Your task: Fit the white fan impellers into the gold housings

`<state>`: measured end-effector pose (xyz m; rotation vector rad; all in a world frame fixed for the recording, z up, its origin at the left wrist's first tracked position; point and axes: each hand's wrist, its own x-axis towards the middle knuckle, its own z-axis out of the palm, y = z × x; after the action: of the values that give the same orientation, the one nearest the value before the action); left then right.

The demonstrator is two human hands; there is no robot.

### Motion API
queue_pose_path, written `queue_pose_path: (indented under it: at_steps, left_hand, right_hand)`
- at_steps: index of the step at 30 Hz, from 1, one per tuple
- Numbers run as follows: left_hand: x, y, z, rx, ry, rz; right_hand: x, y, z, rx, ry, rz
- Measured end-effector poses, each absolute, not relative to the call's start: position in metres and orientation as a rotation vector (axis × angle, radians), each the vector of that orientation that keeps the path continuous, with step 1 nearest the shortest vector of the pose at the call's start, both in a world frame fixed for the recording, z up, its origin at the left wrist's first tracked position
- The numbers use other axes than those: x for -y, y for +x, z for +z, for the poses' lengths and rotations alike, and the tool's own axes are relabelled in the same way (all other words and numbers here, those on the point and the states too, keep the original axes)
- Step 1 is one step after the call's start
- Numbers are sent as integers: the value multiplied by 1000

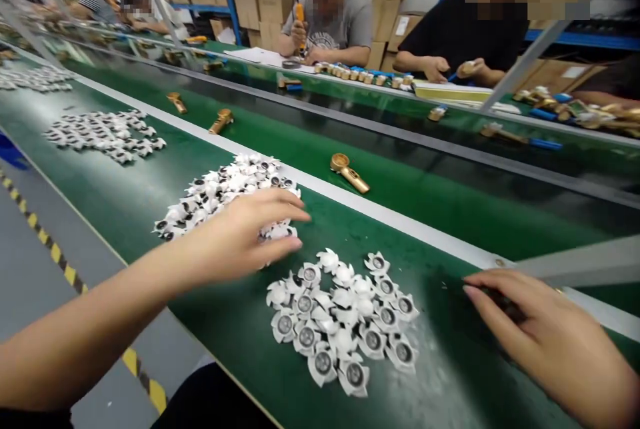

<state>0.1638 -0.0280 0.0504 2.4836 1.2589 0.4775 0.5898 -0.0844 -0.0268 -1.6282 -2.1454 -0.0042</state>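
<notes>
My left hand (250,232) is over the near edge of a heap of small white fan wheels (215,192), its fingers stretched out and the thumb apart; no object shows in it. A smaller, flatter group of the same wheels (345,312) lies between my hands, several with dark round hubs facing up. To the right of that group, my right hand (545,332) is low over the green bench, fingers bent and thumb slightly apart from the index finger. Its palm is in shadow, and I see nothing held there.
Gold-coloured parts, each with a round head and handle, lie on the green belt (350,172) beyond a white strip (380,208). Another white heap (105,132) is farther left. Metal posts (585,262) rise nearby. Across the line, people work; one holds an orange tool (300,14).
</notes>
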Motion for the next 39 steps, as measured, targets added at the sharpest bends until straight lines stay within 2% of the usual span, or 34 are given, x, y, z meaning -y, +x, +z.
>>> queue_pose_path:
  at_steps: [4,7,9,19,25,31,34,39]
  left_hand:
    - [24,258,41,-895,2564,106]
    - [5,290,35,-779,2510,-180]
    - [-5,296,32,-784,2455,-199]
    - [-10,290,9,-972,2486,46]
    - [-13,289,-2,-987,2442,190]
    - [-3,290,15,-1178,2117,641]
    - [7,289,27,-1096,1914,755]
    - [18,291,30,-883,1891,866]
  right_hand:
    - [80,596,-24,2307,-1546,87]
    - [81,596,-24,2335,-1558,108]
    - [83,593,-25,2341,-1569,119]
    - [100,557,-18,2438,-1464,260]
    - [106,535,-15,2566,-1501,176]
    - [96,523,-19,2573,-1607,59]
    - [81,523,-3,2512,-1555,136]
    - [59,506,39,2220,-1380,350]
